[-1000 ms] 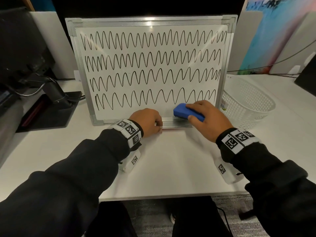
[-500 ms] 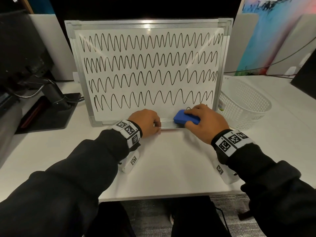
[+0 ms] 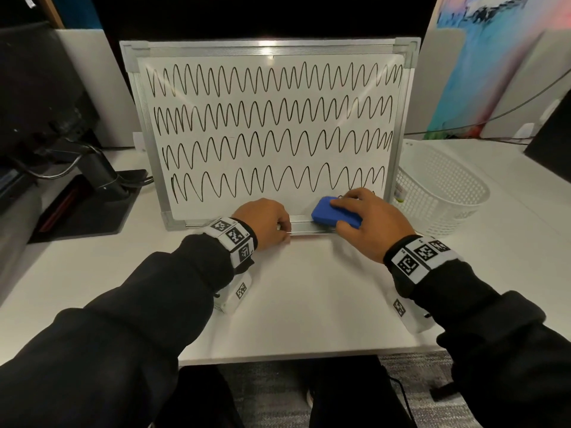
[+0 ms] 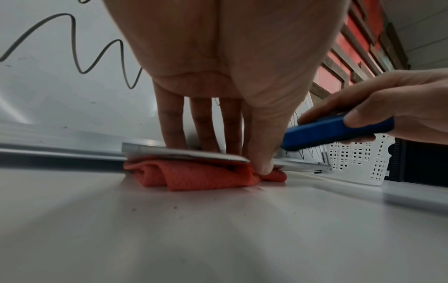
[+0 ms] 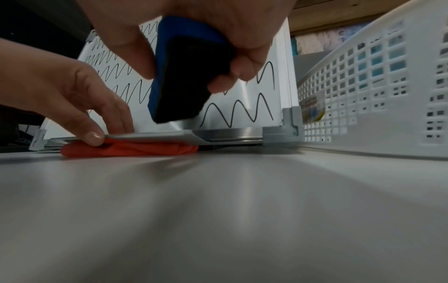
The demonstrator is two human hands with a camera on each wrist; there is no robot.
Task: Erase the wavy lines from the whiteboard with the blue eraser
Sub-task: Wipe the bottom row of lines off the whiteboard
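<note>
The whiteboard (image 3: 234, 208) leans upright on the desk, covered by several rows of black wavy lines. My right hand (image 3: 370, 223) grips the blue eraser (image 3: 327, 213) by its long sides, just above the board's tray at the lower right. Its black felt (image 5: 184, 80) faces down and toward the board. A short bit of wavy line (image 5: 242, 109) shows low on the board beside the eraser. My left hand (image 3: 265, 220) holds the metal tray (image 4: 189, 153), fingers on top and thumb (image 4: 264, 166) at the front edge. A folded red cloth (image 4: 201, 176) lies under the tray.
A white perforated basket (image 3: 441, 193) stands just right of the board, close to my right hand. A monitor stand and dark mat (image 3: 92, 205) sit to the left. The white desk (image 3: 309, 298) stretches between the board and its front edge.
My right hand has lowered the eraser slightly toward the tray and drifted a little left. My left hand has stayed on the tray.
</note>
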